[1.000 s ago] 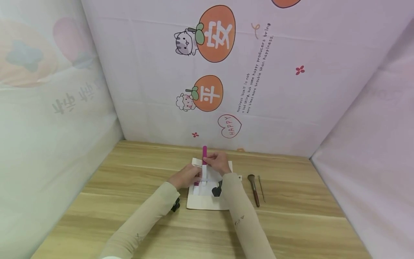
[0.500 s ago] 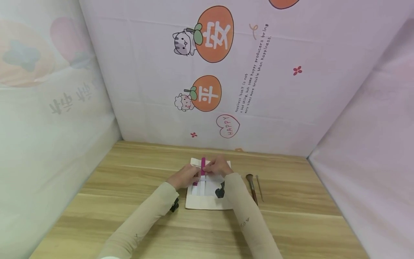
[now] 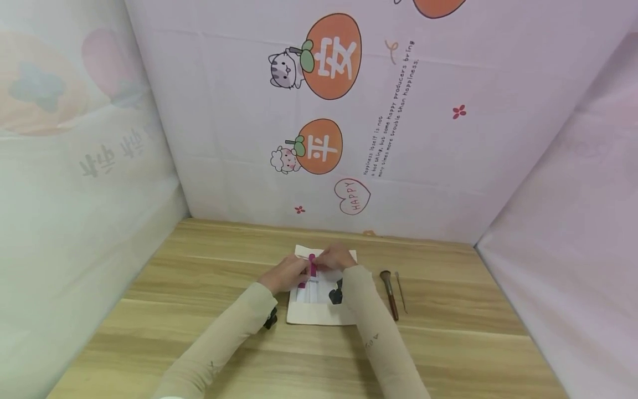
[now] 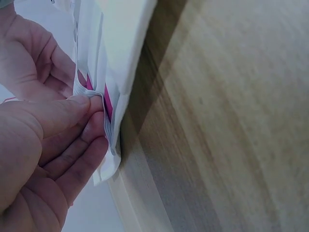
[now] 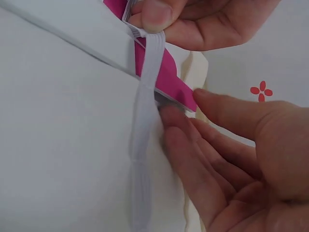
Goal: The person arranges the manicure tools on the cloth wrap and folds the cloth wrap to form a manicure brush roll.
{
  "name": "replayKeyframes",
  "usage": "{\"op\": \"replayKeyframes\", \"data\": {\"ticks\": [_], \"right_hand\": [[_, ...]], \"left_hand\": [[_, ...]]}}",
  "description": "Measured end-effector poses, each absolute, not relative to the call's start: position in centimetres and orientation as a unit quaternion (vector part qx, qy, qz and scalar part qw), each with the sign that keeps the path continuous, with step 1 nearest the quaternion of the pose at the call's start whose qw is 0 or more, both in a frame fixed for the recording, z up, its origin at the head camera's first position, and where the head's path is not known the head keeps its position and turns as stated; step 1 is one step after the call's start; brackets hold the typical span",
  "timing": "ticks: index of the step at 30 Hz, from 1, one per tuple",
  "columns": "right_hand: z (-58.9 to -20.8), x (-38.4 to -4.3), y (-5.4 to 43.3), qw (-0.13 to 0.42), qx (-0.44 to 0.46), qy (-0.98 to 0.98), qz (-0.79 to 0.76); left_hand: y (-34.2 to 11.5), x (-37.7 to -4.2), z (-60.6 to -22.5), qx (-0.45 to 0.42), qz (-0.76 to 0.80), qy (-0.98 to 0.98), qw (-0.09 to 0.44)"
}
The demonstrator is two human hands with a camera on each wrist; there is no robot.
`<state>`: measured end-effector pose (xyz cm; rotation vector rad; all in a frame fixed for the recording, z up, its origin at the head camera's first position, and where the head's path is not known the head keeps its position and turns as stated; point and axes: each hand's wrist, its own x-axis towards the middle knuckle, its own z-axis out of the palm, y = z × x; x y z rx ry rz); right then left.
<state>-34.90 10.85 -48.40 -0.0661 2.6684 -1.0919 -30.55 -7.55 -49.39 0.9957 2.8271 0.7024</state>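
A white fabric case (image 3: 319, 315) lies opened flat on the table, with a white elastic band (image 5: 145, 106) across it. Thumb and fingers of my left hand (image 4: 58, 159) pinch the band and lift it into a loop. My right hand (image 5: 241, 159) pinches the magenta end of a flat magenta-and-white strip (image 5: 169, 79), shaped like a nail file. This strip runs under the raised band, its white part lying along the case. Beside it, a second magenta-and-white strip (image 3: 301, 286) is partly hidden by my left hand in the head view.
To the right of the case, a brush (image 3: 390, 293) with a brown handle and a thin metal tool (image 3: 401, 292) lie side by side on the wooden table (image 3: 224, 343). A printed white cloth wall (image 3: 239, 183) rises behind the table; further cloth walls stand left and right.
The strip has slid toward me under the band, its magenta end now down near the band. My right hand has moved with it; my left hand has stayed at the band.
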Motion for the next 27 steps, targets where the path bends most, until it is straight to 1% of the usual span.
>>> {"op": "replayKeyframes", "data": {"ticks": [4, 9, 16, 21, 27], "right_hand": [[-48.9, -34.9, 10.6, 0.085, -0.013, 0.915, -0.395], [-49.3, -34.9, 10.5, 0.072, -0.007, 0.909, -0.41], [-49.6, -35.2, 10.6, 0.079, -0.013, 0.898, -0.433], [-49.6, -35.2, 10.9, 0.095, -0.003, 0.901, -0.423], [-49.3, -34.9, 11.4, 0.115, 0.004, 0.904, -0.411]], "left_hand": [[-7.4, -30.5, -49.5, 0.322, 0.225, 0.919, 0.031], [-7.3, -30.6, -49.6, 0.325, 0.219, 0.92, 0.025], [-7.5, -30.5, -49.5, 0.321, 0.229, 0.918, 0.031], [-7.5, -30.5, -49.4, 0.318, 0.229, 0.919, 0.035], [-7.3, -30.4, -49.4, 0.315, 0.219, 0.923, 0.026]]}}
